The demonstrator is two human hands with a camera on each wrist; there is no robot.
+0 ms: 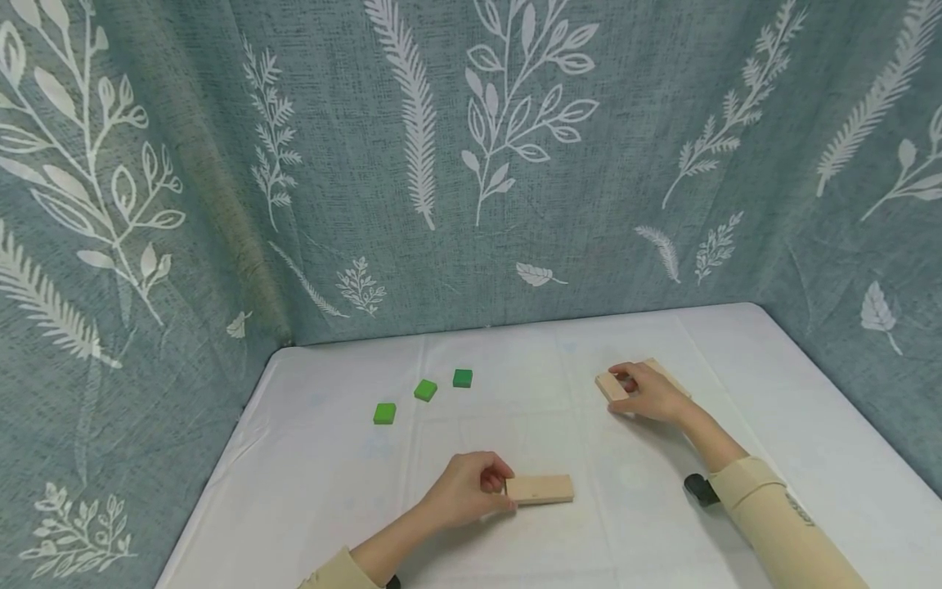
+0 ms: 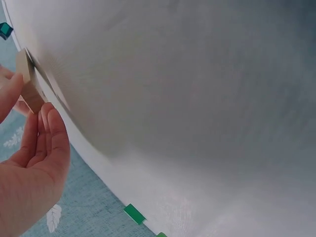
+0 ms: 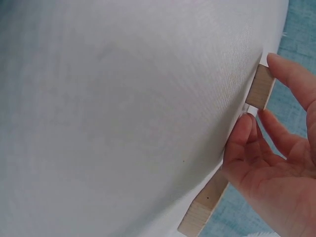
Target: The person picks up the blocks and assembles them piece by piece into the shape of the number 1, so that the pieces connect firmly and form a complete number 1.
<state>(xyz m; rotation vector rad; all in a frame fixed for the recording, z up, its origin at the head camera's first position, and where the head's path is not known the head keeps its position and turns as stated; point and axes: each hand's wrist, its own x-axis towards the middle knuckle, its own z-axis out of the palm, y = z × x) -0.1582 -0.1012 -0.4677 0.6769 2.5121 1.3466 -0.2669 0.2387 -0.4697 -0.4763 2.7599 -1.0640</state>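
Observation:
My left hand (image 1: pixel 473 488) pinches the left end of a flat, pale wooden block (image 1: pixel 540 488) at the near middle of the white table. In the left wrist view that same block (image 2: pixel 29 84) sits between thumb and fingers. Further back on the right, my right hand (image 1: pixel 648 393) grips a smaller-looking wooden block (image 1: pixel 611 388) by its two ends. The right wrist view shows this block (image 3: pixel 260 87) between thumb and finger, low against the cloth. Another wooden block (image 1: pixel 668 376) lies just behind the right hand, partly hidden by it.
Three small green squares lie back left: a light one (image 1: pixel 384 413), a second light one (image 1: pixel 425 390) and a darker one (image 1: pixel 462 378). A patterned blue-green curtain (image 1: pixel 441 270) hangs behind the white tabletop (image 1: pixel 508 352) and along both sides.

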